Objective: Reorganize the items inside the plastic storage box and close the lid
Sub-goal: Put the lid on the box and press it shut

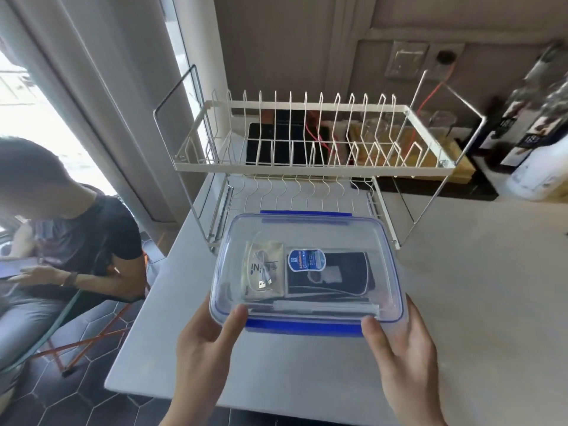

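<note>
Clear storage box [307,265], lid [307,232] on, blue latches, items flat inside.

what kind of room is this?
Probably a home kitchen or dining corner: a wire dish rack stands on a pale counter, wall sockets sit behind it, and a curtained window is at left.

Your two bare hands

Your left hand [203,342] and right hand [402,352] are showing no gloves, rings or watch; no sleeves are covering your forearms
</note>
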